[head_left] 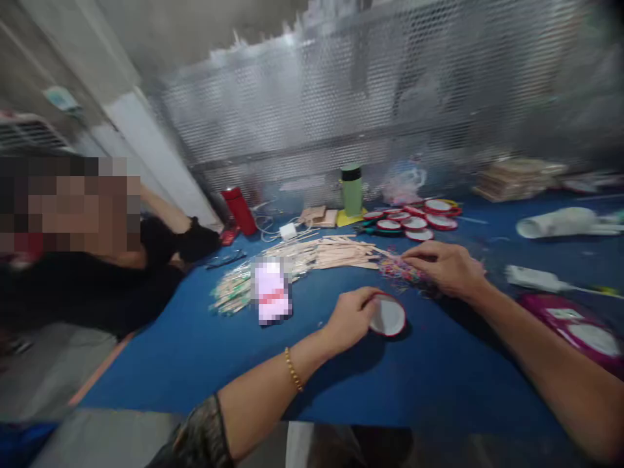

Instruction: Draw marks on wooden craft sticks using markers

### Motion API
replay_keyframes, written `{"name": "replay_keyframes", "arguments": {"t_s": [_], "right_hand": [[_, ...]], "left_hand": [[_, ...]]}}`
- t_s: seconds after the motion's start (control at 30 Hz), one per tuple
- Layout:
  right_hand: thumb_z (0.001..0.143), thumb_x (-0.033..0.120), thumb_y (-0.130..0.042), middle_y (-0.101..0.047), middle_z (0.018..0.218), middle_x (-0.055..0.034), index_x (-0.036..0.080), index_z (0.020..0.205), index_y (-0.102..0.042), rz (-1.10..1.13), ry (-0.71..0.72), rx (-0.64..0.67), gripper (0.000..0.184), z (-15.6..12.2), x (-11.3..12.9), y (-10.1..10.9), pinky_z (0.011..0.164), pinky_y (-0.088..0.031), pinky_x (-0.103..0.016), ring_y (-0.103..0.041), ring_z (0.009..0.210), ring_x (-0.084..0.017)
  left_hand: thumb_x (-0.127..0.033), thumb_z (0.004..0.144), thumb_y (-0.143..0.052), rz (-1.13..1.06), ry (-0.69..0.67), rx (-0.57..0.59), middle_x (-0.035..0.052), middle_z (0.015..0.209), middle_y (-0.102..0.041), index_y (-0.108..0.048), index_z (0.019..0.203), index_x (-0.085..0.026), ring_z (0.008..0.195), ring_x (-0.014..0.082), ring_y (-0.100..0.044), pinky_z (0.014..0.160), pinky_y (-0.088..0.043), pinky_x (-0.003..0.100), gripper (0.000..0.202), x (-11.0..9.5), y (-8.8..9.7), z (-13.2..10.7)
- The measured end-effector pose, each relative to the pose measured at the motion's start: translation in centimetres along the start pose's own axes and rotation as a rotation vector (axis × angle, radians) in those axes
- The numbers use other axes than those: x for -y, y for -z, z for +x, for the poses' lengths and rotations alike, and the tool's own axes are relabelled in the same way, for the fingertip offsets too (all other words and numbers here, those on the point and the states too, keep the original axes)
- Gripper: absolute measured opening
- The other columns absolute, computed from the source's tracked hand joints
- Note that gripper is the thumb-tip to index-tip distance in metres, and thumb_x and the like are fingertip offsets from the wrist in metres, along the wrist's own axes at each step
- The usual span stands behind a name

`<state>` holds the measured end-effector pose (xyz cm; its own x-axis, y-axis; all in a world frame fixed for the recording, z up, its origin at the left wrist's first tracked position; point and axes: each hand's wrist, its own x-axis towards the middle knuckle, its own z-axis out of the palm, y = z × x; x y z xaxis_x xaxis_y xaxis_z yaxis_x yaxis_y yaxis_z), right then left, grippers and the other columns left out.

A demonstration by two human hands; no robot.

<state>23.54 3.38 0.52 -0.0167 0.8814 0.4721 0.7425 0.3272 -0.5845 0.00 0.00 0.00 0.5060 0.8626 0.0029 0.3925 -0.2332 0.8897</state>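
While my left forearm reaches in from the near edge of the surface, my left hand (348, 318) is curled shut around the left side of a red-rimmed disc (389, 316), thumb and fingers clasping its rim. A beaded bracelet (293, 368) sits at that wrist. My right hand (448, 268) lies palm down just beyond it, the arm coming in from the near right corner and the fingers stretched leftward onto a heap of small coloured bits (400, 269). I cannot tell whether the fingertips pinch anything.

The disc is small and round, with a pale, whitish face inside a thin red edge. It is tilted a little toward me and sits about midway across the blue table (205, 351), nearer the near edge than the far one.

Farther out, a spread of wooden sticks (336, 252) lies just left of the bits. Toward the far edge are more red-rimmed discs (415, 222), overlapping one another, and a green bottle (351, 190) standing upright. At the left edge another person's dark sleeve (160, 247) rests on the surface.
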Motion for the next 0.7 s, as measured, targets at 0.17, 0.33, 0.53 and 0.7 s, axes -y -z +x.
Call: {"name": "replay_keyframes", "arguments": {"t_s": [0.17,0.33,0.53,0.7], "right_hand": [[0.081,0.029,-0.062,-0.078,0.091,-0.0026,0.024,0.088,-0.079,-0.012,-0.028,-0.007,0.020,0.1,0.4,0.3,0.079,-0.056,-0.032,-0.073,0.082,-0.022],[0.080,0.021,-0.061,-0.078,0.093,-0.0023,0.024,0.089,-0.079,-0.027,-0.041,0.030,0.020,0.0,0.3,0.1,0.082,-0.056,-0.032,-0.073,0.085,-0.022],[0.079,0.026,-0.062,-0.077,0.081,-0.0022,0.022,0.082,-0.077,0.091,-0.079,0.040,0.016,0.0,0.8,0.1,0.071,-0.053,-0.030,-0.070,0.074,-0.019],[0.077,0.036,-0.064,-0.074,0.074,-0.0034,0.018,0.085,-0.075,0.324,-0.105,0.134,0.022,-0.6,2.5,-0.8,0.056,-0.049,-0.026,-0.064,0.062,-0.017]], "left_hand": [[-0.024,0.089,-0.044,-0.070,0.019,0.011,0.0062,0.082,-0.069,-0.068,0.112,-0.012,0.045,0.0082,-0.049,0.045,-0.040,0.022,0.035,0.1,0.1,-0.1],[-0.024,0.089,-0.044,-0.098,0.036,0.030,0.0013,0.068,-0.061,-0.066,0.111,-0.010,0.038,0.0060,-0.043,0.039,-0.035,0.020,0.035,0.0,0.2,0.0],[-0.026,0.089,-0.044,-0.133,0.034,0.022,-0.0012,0.063,-0.056,-0.066,0.107,-0.010,0.037,0.0059,-0.042,0.038,-0.034,0.020,0.032,0.3,0.1,0.1],[-0.031,0.084,-0.056,-0.287,0.025,0.003,-0.0018,0.068,-0.058,-0.060,0.118,-0.015,0.040,0.0086,-0.049,0.039,-0.036,0.021,0.038,0.3,0.2,0.2]]}}
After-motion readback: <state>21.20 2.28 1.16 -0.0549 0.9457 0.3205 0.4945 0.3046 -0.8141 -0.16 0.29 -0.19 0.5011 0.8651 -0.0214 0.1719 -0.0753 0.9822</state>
